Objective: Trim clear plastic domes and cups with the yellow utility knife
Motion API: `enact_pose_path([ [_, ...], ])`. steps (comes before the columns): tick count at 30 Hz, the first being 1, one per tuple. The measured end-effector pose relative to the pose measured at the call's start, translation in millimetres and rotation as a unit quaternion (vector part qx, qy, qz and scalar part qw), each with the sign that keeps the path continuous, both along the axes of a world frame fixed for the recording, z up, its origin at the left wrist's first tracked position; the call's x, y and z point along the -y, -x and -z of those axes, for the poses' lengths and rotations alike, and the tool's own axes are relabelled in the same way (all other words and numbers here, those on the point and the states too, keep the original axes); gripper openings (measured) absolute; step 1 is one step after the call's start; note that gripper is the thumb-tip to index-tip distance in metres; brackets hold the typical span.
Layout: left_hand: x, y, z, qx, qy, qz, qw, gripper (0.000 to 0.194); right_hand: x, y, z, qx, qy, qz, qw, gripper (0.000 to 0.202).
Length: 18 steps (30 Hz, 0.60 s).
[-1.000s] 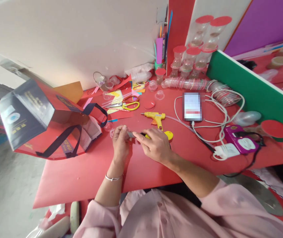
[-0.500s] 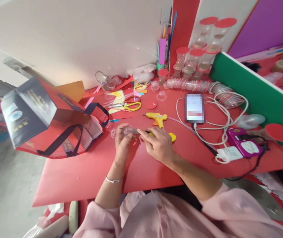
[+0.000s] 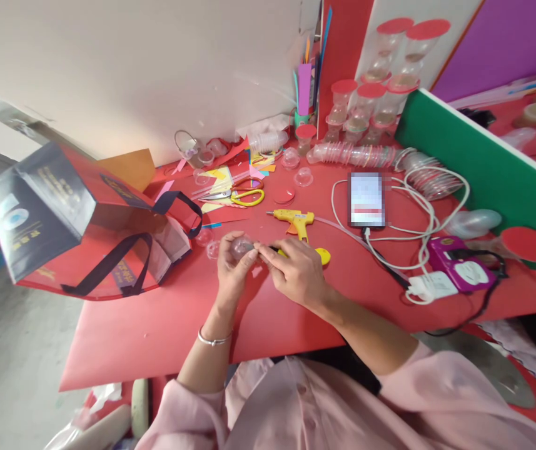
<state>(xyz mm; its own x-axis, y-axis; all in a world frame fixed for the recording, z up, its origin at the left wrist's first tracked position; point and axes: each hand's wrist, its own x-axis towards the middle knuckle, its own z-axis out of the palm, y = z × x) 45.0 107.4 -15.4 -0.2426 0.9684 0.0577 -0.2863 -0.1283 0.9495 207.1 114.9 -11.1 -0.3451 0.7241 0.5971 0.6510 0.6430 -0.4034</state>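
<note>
My left hand [image 3: 232, 267] is curled around a clear plastic dome lid [image 3: 241, 247], thumb along its near side. My right hand [image 3: 298, 270] grips a slim yellow-and-black tool [image 3: 281, 252], its tip against or very near the dome's right side. Most of that tool is hidden by my fingers, so its exact kind is unclear. A rounded yellow piece [image 3: 323, 255] shows just beyond my right hand; I cannot tell whether it belongs to the tool. Another clear dome lid [image 3: 212, 250] lies left of my left hand. Just behind my hands rests a yellow glue gun [image 3: 294, 219].
Scissors [image 3: 239, 194] lie on paper scraps behind. A red gift bag [image 3: 108, 244] stands left. A phone [image 3: 366, 199], white cables and a purple power socket [image 3: 460, 265] sit right. Stacked clear cups [image 3: 354, 155] and red-lidded containers [image 3: 371, 103] stand by a green partition [image 3: 474, 181].
The view has shifted slightly. My hands stay close together, and the dome lid is turned a little, showing more of its rounded side.
</note>
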Motion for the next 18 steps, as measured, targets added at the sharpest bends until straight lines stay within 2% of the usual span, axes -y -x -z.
enact_pose_path([
  [7, 0.4, -0.3, 0.0, -0.013, -0.010, -0.002, 1.000, 0.046, -0.4, 0.2, 0.9, -0.010, -0.003, -0.006, 1.000, 0.048],
  [13, 0.2, -0.7, -0.5, -0.004, 0.002, -0.001, 1.000, 0.045, 0.4, 1.1, -1.5, -0.004, 0.004, -0.002, 1.000, 0.038],
  [18, 0.7, -1.2, 1.3, -0.008, -0.001, -0.011, 1.000, 0.042, 1.3, 1.0, -1.8, -0.003, -0.006, 0.004, 1.000, 0.040],
])
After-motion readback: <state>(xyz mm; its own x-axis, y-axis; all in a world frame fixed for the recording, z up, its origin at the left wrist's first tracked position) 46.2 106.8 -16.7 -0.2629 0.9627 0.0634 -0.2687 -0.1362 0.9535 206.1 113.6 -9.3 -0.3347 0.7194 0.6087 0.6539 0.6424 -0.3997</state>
